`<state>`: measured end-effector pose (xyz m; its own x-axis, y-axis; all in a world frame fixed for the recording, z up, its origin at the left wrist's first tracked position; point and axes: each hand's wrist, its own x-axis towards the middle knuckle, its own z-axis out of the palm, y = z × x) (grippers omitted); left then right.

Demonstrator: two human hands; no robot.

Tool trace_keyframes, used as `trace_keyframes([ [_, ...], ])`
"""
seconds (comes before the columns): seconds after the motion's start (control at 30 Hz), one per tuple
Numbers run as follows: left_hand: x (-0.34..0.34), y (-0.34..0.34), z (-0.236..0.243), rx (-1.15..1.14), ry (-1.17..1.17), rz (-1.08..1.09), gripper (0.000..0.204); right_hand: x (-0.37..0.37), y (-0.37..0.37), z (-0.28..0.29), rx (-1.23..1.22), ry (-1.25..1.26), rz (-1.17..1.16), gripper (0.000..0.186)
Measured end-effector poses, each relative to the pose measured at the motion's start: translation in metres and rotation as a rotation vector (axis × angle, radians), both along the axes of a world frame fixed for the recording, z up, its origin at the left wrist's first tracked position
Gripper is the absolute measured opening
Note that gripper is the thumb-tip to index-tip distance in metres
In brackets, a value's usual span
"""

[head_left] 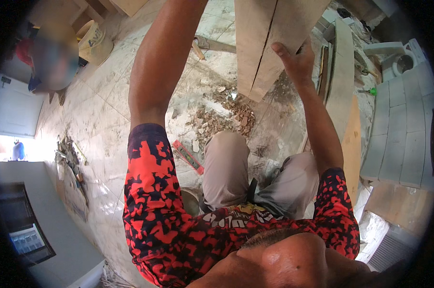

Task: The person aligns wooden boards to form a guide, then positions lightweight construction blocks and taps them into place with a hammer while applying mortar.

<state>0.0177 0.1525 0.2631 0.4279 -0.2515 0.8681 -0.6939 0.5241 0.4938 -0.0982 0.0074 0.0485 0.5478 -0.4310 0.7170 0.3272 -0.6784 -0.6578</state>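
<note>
A long pale board (255, 29) with a dark lengthwise crack or gap runs out of the top of the head view. My right hand (298, 62) grips its right side near the lower end, thumb on the face. My left forearm (162, 62) reaches up past the top edge, so that hand is out of view. Below the board, broken tile rubble (236, 117) is scattered on the dusty tiled floor (104, 125), and a red spirit level (188, 157) lies by my left knee.
Long planks (340, 72) lie along my right, beside rows of grey blocks (397, 129). A cream bucket (94, 41) stands at upper left near a blurred shape. Debris (70, 168) lies at left, near a white door (18, 105) and a low grey wall (58, 225).
</note>
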Motion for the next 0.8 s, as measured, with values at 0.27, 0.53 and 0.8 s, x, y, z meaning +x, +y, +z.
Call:
trace_keyframes([
  [0.27,0.013,-0.035,-0.013,0.1,0.063,0.147,0.088,0.009,-0.015,-0.026,0.17,0.058,0.067,0.072],
  [0.53,0.061,-0.077,-0.02,0.224,0.375,0.111,0.076,0.016,-0.039,-0.001,0.239,0.351,0.092,0.072],
  [0.8,0.101,-0.083,-0.025,0.187,0.258,0.139,0.075,0.006,-0.061,0.003,-0.125,0.323,0.061,0.06],
])
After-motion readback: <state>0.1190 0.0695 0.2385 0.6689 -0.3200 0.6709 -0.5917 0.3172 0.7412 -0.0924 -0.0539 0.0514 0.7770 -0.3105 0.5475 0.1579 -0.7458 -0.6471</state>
